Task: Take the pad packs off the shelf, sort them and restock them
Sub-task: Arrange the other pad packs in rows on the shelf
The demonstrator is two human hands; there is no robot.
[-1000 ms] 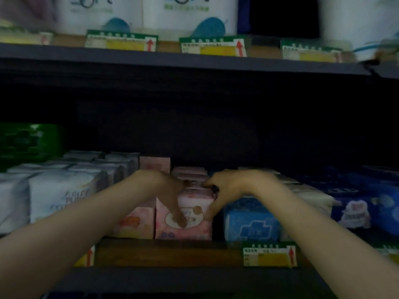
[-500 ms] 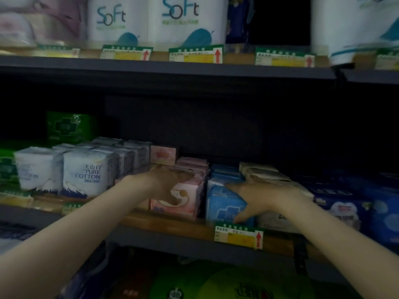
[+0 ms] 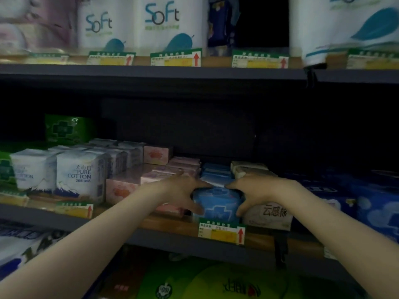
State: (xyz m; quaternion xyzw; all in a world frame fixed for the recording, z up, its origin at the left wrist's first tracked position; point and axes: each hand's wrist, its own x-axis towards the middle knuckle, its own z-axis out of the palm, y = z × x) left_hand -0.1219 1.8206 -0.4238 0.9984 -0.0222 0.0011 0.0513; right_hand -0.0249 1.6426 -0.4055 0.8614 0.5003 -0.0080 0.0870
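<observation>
At the far left of the middle shelf stand the white soft-wrapped packs printed PURE COTTON (image 3: 81, 174), with a green plastic-wrapped pack (image 3: 67, 129) behind them in the dark. Right of those, toward the centre, runs a row of pale pink pad packs (image 3: 122, 189), the front one at the shelf lip.

Just left of centre, the left hand (image 3: 183, 190) lies over the pink row, its fingers curled round the left flank of the light blue plastic-wrapped pad pack (image 3: 217, 203), which stands at the front of its row on the wooden shelf board (image 3: 172, 225), right behind a green and yellow price tag (image 3: 221, 233). The right hand (image 3: 254, 190) presses the same pack's right flank, thumb low on its front corner. So both hands are clamped on this one pack from either side, and it appears not yet lifted.

Right of it sits a white pad pack with dark characters (image 3: 271, 214), touching the right hand, and in the dim right of the frame lie dark blue packs (image 3: 375, 203).

The risk, as I judge it: the wrapping is soft and slick, so a squeeze from the sides alone may let the pack slip out. Drawing it forward could also drag the blue packs behind it or knock the price tag, since the rows are packed tight.
</observation>
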